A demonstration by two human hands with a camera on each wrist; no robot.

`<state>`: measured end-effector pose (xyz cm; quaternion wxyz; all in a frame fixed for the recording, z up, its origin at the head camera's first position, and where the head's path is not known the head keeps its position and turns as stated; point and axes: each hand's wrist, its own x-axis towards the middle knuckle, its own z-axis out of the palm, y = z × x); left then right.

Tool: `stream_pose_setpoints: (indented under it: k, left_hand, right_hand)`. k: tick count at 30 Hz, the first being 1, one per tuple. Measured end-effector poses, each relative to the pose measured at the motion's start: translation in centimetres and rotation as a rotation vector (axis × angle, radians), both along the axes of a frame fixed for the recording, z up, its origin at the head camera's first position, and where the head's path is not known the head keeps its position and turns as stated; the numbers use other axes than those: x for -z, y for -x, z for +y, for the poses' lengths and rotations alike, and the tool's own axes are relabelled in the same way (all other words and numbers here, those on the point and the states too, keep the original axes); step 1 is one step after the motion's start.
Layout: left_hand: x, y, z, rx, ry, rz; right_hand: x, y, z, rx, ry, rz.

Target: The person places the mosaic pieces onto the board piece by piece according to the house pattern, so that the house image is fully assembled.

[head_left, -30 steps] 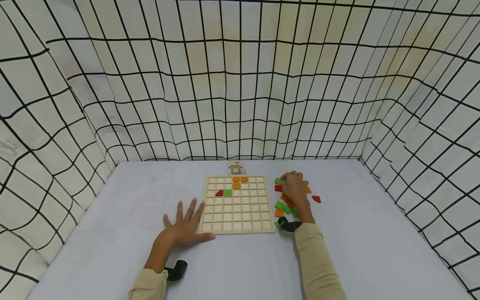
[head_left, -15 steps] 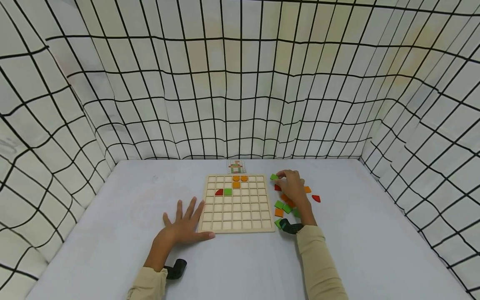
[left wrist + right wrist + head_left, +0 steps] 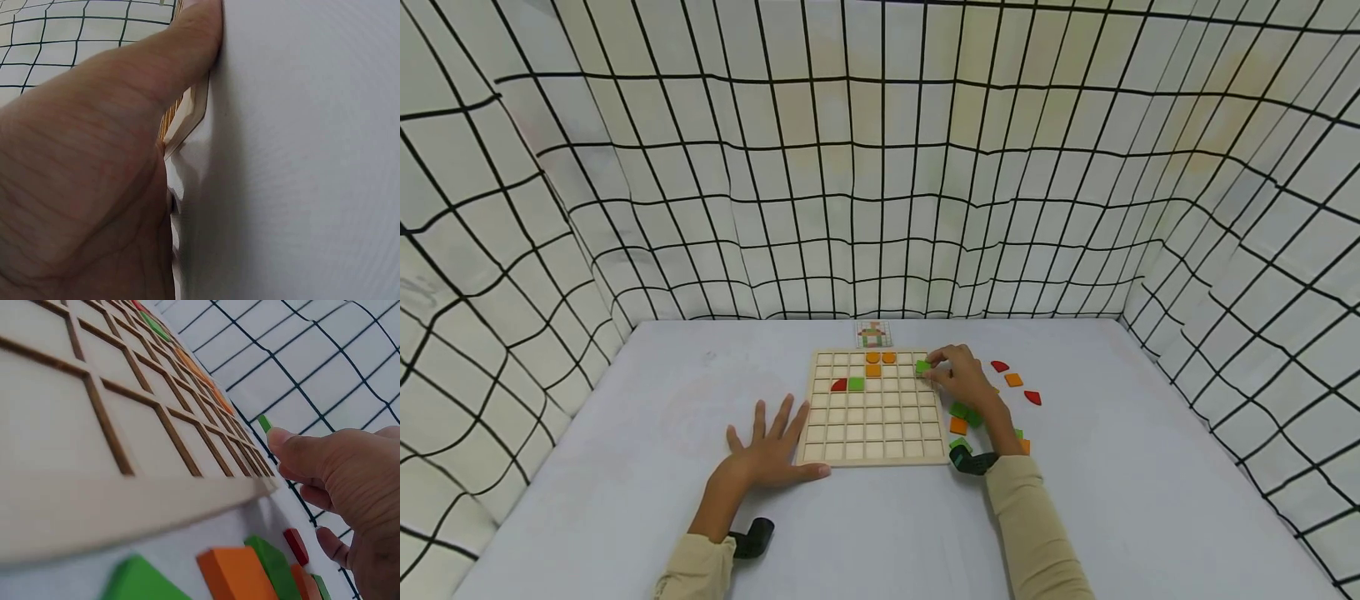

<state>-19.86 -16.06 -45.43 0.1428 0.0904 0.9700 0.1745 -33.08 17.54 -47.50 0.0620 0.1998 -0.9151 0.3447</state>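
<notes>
A wooden grid board (image 3: 874, 427) lies flat in the middle of the table. My left hand (image 3: 767, 462) rests with spread, straight fingers at the board's left edge; its thumb is by the near left corner, also seen in the left wrist view. A green square tile (image 3: 922, 367) is pinched between the thumb and fingers of my right hand (image 3: 964, 379), over the board's upper right squares. Set in the grid are two orange round pieces (image 3: 872, 358), an orange square tile (image 3: 873, 371), a red quarter-round piece (image 3: 838, 385) and another green tile (image 3: 856, 384).
Loose green and orange tiles (image 3: 958, 426) lie right of the board, partly hidden under my right forearm. Red quarter-round pieces (image 3: 1033, 398) lie farther right. A small pattern card (image 3: 873, 334) lies behind the board. Black netting (image 3: 880, 200) hangs around the table.
My right hand has picked a green tile from the pile and carried it left over the board. Red and orange pieces it covered now show. The left hand stays put.
</notes>
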Motion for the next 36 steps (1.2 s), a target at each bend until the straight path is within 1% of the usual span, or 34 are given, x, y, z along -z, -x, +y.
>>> stream_pose_setpoints:
  k: [8,12,15,21,28,32,36]
  left_hand:
    - [0.0,0.0,0.1,0.003,-0.005,-0.005]
    - [-0.1,0.0,0.1,0.006,-0.005,-0.005]
    - [-0.2,0.0,0.0,0.004,-0.003,-0.003]
    - [-0.2,0.0,0.0,0.003,0.006,-0.005]
    - [-0.2,-0.1,0.0,0.005,-0.003,-0.002]
    - [-0.2,-0.1,0.0,0.001,0.003,-0.003]
    - [-0.1,-0.1,0.0,0.004,-0.002,-0.003]
  right_hand:
    - [-0.2,0.0,-2.8,-0.110,0.001,0.026]
    - [-0.2,0.0,-4.1,-0.146,0.014,-0.005]
    - [0.1,0.0,-4.9,-0.158,0.008,-0.017]
    - [0.7,0.0,-6.4,-0.114,-0.057,0.008]
    - [0.5,-0.5,-7.3,-0.079,-0.104,0.020]
    - [0.5,-0.5,-7.4,-0.080,-0.108,0.014]
    - [0.5,-0.7,-7.4,-0.080,-0.084,-0.002]
